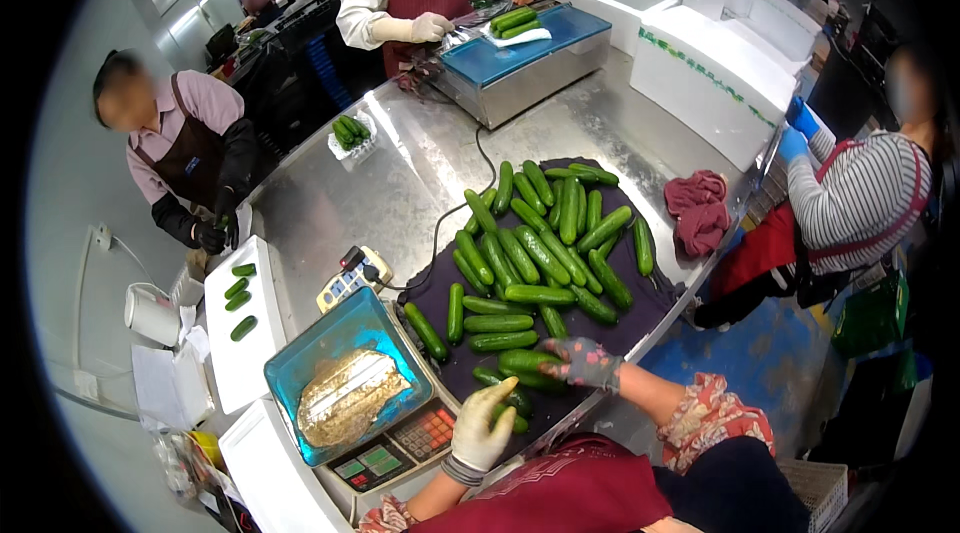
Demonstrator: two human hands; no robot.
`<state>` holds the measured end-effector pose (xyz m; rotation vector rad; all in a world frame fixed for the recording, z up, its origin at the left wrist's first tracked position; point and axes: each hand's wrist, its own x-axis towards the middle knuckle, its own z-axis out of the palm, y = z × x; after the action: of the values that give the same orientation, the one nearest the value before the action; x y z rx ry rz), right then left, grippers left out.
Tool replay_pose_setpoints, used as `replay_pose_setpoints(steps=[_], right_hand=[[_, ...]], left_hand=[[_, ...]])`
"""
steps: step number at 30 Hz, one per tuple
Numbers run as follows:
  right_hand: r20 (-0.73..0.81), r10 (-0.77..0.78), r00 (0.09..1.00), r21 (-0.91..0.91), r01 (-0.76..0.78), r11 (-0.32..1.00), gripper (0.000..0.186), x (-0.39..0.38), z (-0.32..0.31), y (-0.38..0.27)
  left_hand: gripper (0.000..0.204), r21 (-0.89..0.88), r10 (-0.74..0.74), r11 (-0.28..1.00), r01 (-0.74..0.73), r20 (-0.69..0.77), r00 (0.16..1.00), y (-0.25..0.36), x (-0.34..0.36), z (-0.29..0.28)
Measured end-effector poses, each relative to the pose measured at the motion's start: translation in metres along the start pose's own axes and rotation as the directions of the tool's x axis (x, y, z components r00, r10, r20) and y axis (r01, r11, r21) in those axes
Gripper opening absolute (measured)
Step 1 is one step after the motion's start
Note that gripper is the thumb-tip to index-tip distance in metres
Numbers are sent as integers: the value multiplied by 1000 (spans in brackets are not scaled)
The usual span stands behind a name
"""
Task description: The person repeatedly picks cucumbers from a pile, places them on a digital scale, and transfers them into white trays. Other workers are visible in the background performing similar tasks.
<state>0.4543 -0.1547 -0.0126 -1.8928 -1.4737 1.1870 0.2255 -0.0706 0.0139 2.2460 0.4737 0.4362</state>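
Both my hands wear gloves. My left hand (482,433), in a cream glove, curls at the near edge of the table beside the scale, its fingers closed round a cucumber (512,421) that is partly hidden. A floral-patterned dark glove covers my right hand (586,364), which grips the end of another cucumber (530,361). Just beyond my hands, a heap of green cucumbers (540,248) lies on a dark cloth (640,305), several of them stacked over one another. To the left of my hands stands a digital scale (385,453) with a blue tray (300,395).
A power strip (355,278) with a cable lies on the metal table (330,203). Farther back are a second scale (530,63) with cucumbers, white foam boxes (700,83) and a maroon rag (698,211). Three co-workers stand around the table. Cucumbers rest on a white lid (235,343) at left.
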Motion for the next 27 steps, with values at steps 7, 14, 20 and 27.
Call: replay_pose_setpoints(steps=[7,14,20,27], right_hand=[[-144,-766,627,-119,757,642,41,57,-37,41],[-507,363,782,-406,-587,700,82,136,-164,53],[-718,225,658,143,-176,974,74,117,-154,99],[220,-387,896,973,-173,153,48,26,-78,45]], left_hand=[[59,66,-266,964,258,233,935,13,40,3],[27,-802,-508,272,532,350,787,-10,44,8],[21,-758,-442,429,491,298,846,-14,46,-2],[82,384,74,911,-151,208,975,39,95,-30]])
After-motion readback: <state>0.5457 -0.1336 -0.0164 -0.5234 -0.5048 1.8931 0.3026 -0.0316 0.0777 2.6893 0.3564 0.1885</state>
